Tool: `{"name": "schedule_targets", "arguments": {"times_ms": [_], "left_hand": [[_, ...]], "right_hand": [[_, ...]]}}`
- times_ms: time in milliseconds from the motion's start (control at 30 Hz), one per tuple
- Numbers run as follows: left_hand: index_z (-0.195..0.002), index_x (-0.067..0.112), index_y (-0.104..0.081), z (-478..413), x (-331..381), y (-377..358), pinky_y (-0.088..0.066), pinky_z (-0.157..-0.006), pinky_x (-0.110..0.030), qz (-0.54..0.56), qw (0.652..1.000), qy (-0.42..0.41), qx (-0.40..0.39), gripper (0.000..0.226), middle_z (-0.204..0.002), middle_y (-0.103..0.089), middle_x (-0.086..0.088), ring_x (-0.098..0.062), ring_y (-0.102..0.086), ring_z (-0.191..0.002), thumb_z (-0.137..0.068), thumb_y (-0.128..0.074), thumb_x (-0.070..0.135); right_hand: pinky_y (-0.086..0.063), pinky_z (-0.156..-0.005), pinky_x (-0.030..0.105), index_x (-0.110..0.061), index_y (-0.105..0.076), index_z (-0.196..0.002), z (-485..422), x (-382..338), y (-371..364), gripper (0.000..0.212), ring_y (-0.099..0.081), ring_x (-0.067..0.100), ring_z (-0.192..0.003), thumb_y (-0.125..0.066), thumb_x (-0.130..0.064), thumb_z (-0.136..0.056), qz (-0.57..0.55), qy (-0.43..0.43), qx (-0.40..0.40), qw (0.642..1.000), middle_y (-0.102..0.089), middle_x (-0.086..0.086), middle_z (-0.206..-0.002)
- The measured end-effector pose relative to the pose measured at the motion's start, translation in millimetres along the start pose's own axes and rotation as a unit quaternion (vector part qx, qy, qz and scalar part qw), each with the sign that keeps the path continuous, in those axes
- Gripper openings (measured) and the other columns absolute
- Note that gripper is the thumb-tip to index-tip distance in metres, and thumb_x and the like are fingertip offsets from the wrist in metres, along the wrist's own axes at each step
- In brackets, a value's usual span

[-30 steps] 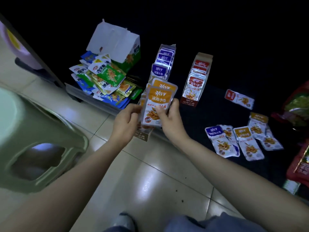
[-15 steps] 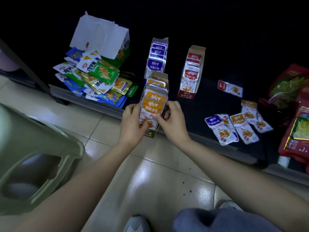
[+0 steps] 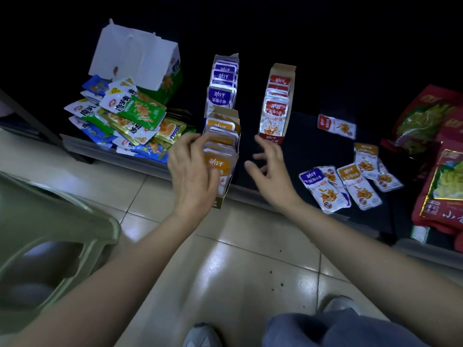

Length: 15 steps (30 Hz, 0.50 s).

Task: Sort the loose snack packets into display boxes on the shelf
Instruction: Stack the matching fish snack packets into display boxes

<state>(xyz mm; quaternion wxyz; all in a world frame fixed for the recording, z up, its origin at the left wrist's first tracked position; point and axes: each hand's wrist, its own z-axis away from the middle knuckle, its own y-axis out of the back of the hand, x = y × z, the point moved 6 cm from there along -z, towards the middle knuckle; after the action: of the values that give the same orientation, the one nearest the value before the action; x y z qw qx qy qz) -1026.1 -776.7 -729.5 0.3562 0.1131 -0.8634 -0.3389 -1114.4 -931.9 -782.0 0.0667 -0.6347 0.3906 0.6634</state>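
Observation:
An orange display box [image 3: 223, 136] full of orange packets stands at the shelf's front edge. My left hand [image 3: 191, 169] holds its left side, thumb across the front orange packet [image 3: 220, 164]. My right hand [image 3: 269, 169] hovers just right of the box, fingers spread, holding nothing. Behind it stand a purple box [image 3: 223, 83] and, to the right, a red box [image 3: 276, 106], both filled. Loose packets lie on the dark shelf to the right: a purple one [image 3: 319, 186], orange ones [image 3: 358, 186], and a red one [image 3: 337, 126].
A heap of green and blue packets [image 3: 125, 121] lies at the left under an open white-lidded carton [image 3: 136, 58]. Large red bags [image 3: 441, 176] fill the right end. A green plastic stool [image 3: 42, 239] stands on the tiled floor at my left.
The orange packets that both hands held have gone down into the orange box. My right hand has let go and moved off to the right, fingers spread.

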Motion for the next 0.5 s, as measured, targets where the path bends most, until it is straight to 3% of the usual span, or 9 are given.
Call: {"name": "schedule_targets", "arguments": {"times_ms": [100,200,267,333,433,500], "left_hand": [[-0.118,0.008,-0.062,-20.3,56.8,-16.4,-0.034,-0.093,-0.039,0.018,0.985,-0.166,-0.032,0.047,-0.12,-0.05,-0.013,-0.03,-0.043,-0.109,-0.073,-0.05,0.011],[-0.108,0.011,-0.067,-33.5,105.1,-67.8,-0.038,-0.085,-0.038,0.034,0.944,-0.285,-0.165,0.036,-0.11,-0.058,-0.011,-0.03,-0.052,-0.102,-0.077,-0.049,0.013],[-0.11,0.014,-0.067,-32.5,125.8,-117.0,-0.041,-0.086,-0.039,0.033,0.91,-0.3,-0.285,0.039,-0.108,-0.059,-0.009,-0.03,-0.053,-0.101,-0.082,-0.042,0.024],[-0.129,0.02,-0.057,-22.4,136.0,-169.0,-0.04,-0.096,-0.041,-0.039,0.863,-0.282,-0.417,0.048,-0.125,-0.055,-0.009,-0.03,-0.049,-0.114,-0.089,-0.037,0.036],[-0.153,0.03,-0.024,4.3,141.1,-230.9,-0.022,-0.116,-0.038,-0.163,0.753,-0.267,-0.579,0.057,-0.161,-0.019,-0.005,-0.027,-0.019,-0.145,-0.1,-0.042,0.039],[-0.155,0.036,-0.014,16.5,147.8,-255.1,-0.01,-0.121,-0.041,-0.171,0.719,-0.251,-0.625,0.059,-0.164,0.0,-0.001,-0.022,0.0,-0.15,-0.102,-0.039,0.043]], "right_hand": [[-0.046,-0.075,0.011,-0.017,-0.049,-0.136,-11.1,28.2,52.2,0.042,-0.057,0.006,-0.1,-0.058,-0.014,-0.095,0.027,-0.025,0.051,0.998,-0.047,0.003,-0.131],[-0.048,-0.078,0.019,-0.011,-0.057,-0.126,-10.2,70.8,113.5,0.031,-0.058,0.006,-0.09,-0.053,-0.006,-0.095,0.072,-0.066,0.078,0.992,-0.057,0.009,-0.127],[-0.05,-0.084,0.027,-0.01,-0.058,-0.123,-0.8,102.3,151.5,0.031,-0.056,0.008,-0.092,-0.051,-0.002,-0.094,0.117,-0.102,0.081,0.985,-0.059,0.01,-0.124],[-0.047,-0.086,0.029,-0.007,-0.058,-0.122,12.4,133.0,183.9,0.03,-0.057,0.015,-0.098,-0.051,-0.002,-0.093,0.155,-0.143,0.069,0.975,-0.058,0.013,-0.123],[-0.043,-0.095,0.034,-0.003,-0.059,-0.122,27.3,168.7,218.0,0.033,-0.054,0.032,-0.115,-0.055,-0.006,-0.09,0.205,-0.184,0.037,0.961,-0.056,0.02,-0.124],[-0.041,-0.1,0.039,-0.003,-0.059,-0.125,30.6,185.1,230.4,0.043,-0.05,0.036,-0.12,-0.056,-0.018,-0.085,0.24,-0.199,0.019,0.95,-0.056,0.022,-0.126]]}}
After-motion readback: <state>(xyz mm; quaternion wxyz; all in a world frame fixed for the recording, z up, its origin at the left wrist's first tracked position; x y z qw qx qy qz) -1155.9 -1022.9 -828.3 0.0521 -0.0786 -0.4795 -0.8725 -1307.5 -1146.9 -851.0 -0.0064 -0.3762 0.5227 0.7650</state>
